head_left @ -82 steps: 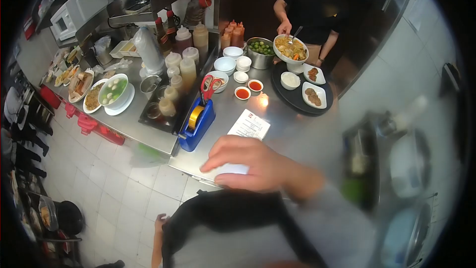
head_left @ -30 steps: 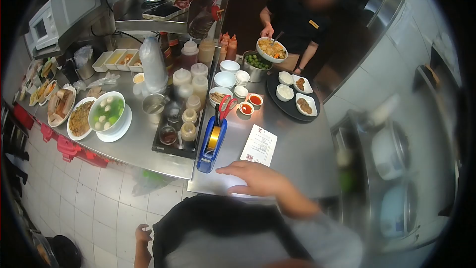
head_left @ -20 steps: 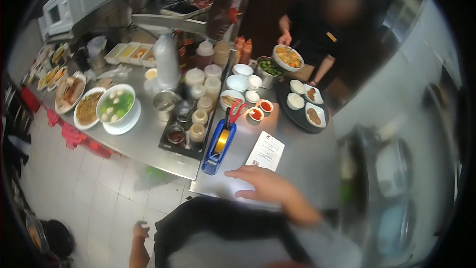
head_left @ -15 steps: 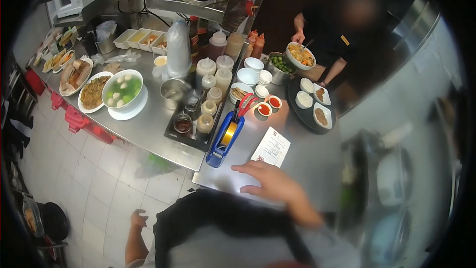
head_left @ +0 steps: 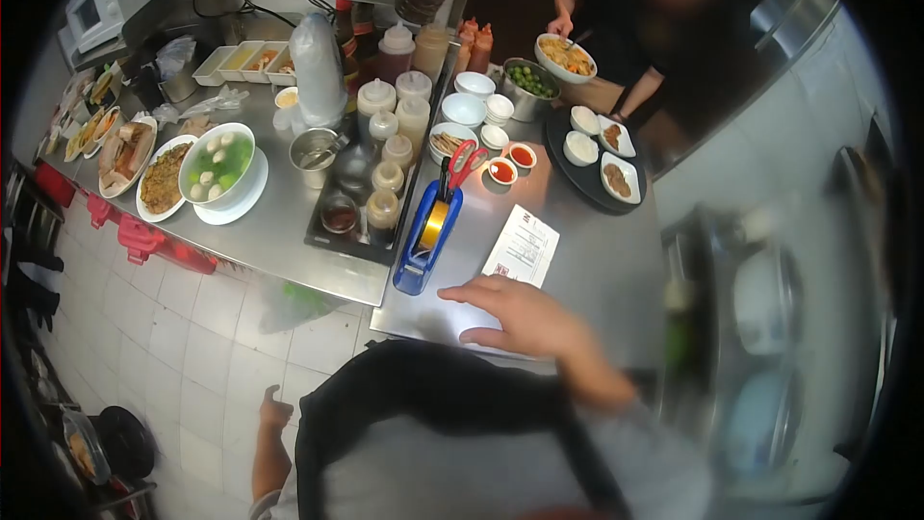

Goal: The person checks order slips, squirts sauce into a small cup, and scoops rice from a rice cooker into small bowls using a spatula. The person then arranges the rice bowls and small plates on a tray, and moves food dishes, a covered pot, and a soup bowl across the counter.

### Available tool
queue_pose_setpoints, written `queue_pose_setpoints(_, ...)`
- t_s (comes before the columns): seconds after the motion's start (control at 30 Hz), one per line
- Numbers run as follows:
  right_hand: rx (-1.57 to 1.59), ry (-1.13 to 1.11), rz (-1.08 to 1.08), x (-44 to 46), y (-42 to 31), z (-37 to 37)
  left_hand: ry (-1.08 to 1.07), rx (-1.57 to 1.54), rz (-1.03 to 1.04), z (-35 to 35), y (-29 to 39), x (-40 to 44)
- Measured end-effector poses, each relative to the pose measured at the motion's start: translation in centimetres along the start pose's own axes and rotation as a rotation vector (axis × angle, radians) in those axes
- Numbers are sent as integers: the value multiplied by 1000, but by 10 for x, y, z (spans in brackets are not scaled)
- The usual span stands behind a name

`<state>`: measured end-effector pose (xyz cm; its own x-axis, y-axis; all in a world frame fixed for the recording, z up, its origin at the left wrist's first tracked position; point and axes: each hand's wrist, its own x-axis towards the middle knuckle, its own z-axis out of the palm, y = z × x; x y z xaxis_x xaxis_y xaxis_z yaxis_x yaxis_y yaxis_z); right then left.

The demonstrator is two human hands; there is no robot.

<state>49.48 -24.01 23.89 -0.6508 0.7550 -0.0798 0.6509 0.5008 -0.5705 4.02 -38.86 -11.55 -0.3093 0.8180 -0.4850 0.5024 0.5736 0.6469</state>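
My right hand (head_left: 520,316) hovers, fingers apart and holding nothing, at the near edge of the steel counter, overlapping the lower end of a printed order slip (head_left: 525,246). Just left of it stands a blue tape dispenser (head_left: 426,241) with yellow tape, red-handled scissors (head_left: 466,166) at its far end. Down at my side over the tiled floor is my left hand (head_left: 276,409), empty, one finger stretched out and the others loosely bent. A white bowl of green soup with pale balls (head_left: 223,164) rests on a plate on the left counter.
Across the counter a person holds a bowl of food (head_left: 566,60) beside a round black tray (head_left: 568,169) carrying small dishes. Sauce bottles (head_left: 383,169) fill a black caddy. Two red sauce cups (head_left: 501,171), a pot of limes (head_left: 529,87) and plated food (head_left: 164,188) stand around.
My view has shifted, so the counter items sit slightly higher and to the left. My right hand stays open by the slip. The other person still holds the bowl.
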Motion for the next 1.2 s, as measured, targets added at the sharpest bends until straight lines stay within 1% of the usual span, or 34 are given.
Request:
queue_pose_setpoints(0.13,0,2,29,-3,0,-1,-11,-51,-48,0,11,6)
queue_pose_setpoints(0.3,-3,57,8,-10,7,2,-12,-49,-31,25,-56,48)
queue_pose_setpoints(0.33,5,68,2,-11,7,2,-19,-37,-80,22,-54,52)
queue_pose_setpoints(0.37,12,77,-7,-12,9,3,21,-13,-62,23,-54,50)
queue_pose_setpoints(0.4,10,84,-17,-13,10,4,20,75,52,28,-81,63)
queue_pose_setpoints(0.47,0,107,-41,-15,12,5,2,253,61,24,-76,66)
queue_pose_setpoints(0.57,338,103,-79,-21,15,-12,-4,445,137,24,-65,84)
queue_pose_setpoints(0.6,783,109,-176,-29,19,-21,-4,472,173,27,-61,92)
queue_pose_setpoints(0.63,1348,88,-397,-33,31,-31,0,496,210,35,-57,101)
queue_pose_setpoints(0.67,1452,310,-634,-46,25,-49,2,513,237,40,-52,105)
queue_pose_setpoints(0.7,1393,472,-750,-59,29,-69,-2,528,253,45,-44,107)
queue_pose_setpoints(0.73,1332,565,-824,-74,36,-86,-9,547,266,50,-37,108)
queue_pose_setpoints(0.83,1409,822,-871,-131,51,-103,-23,597,304,61,-13,112)
queue_pose_setpoints(0.93,1439,825,-830,-156,65,-98,-33,629,329,70,-2,109)
queue_pose_setpoints(1.0,1428,702,-795,-164,82,-99,-32,653,358,76,3,104)
queue_pose_setpoints(1.07,1436,585,-799,-162,94,-104,-5,688,430,79,5,96)
queue_pose_setpoints(1.1,1452,560,-808,-157,99,-105,23,735,525,80,0,95)
queue_pose_setpoints(1.17,1494,476,-839,-147,105,-108,136,901,846,85,-6,96)
queue_pose_setpoints(1.2,1497,452,-824,-143,106,-109,289,1042,1025,92,-11,92)
